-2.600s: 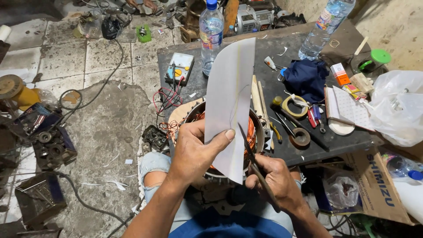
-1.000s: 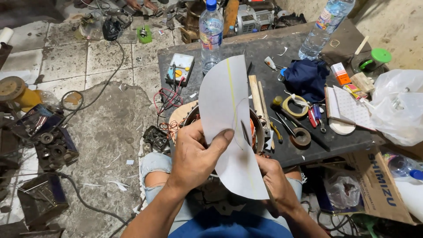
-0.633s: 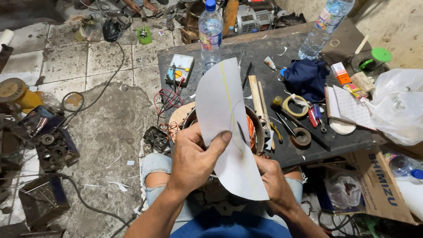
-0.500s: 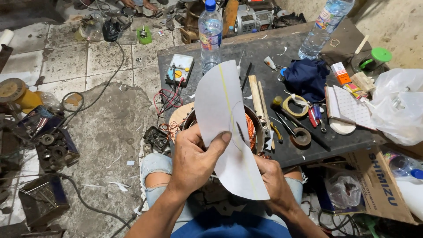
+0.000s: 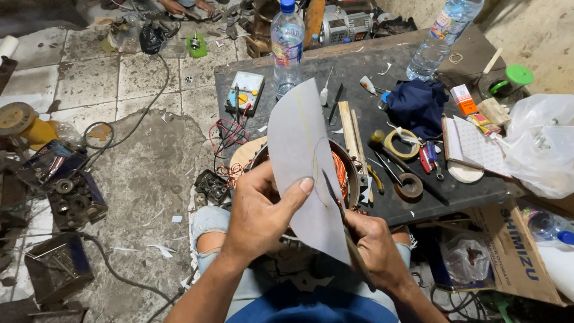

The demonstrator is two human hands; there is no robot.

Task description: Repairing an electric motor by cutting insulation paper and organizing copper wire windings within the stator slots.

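Head view, grey sheet [image 5: 302, 155] lower, scissors [image 5: 338, 200] further in

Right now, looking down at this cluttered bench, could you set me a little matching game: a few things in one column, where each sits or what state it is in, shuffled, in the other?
Things:
1. grey sheet
2. scissors
3. tape roll
4. multimeter

Places or states:
A. lying flat on the dark table beside the blue cloth
B. pinched by the left hand
C. near the table's left edge
D. worked by the right hand, blades in the sheet

Pairs: 1-B, 2-D, 3-A, 4-C
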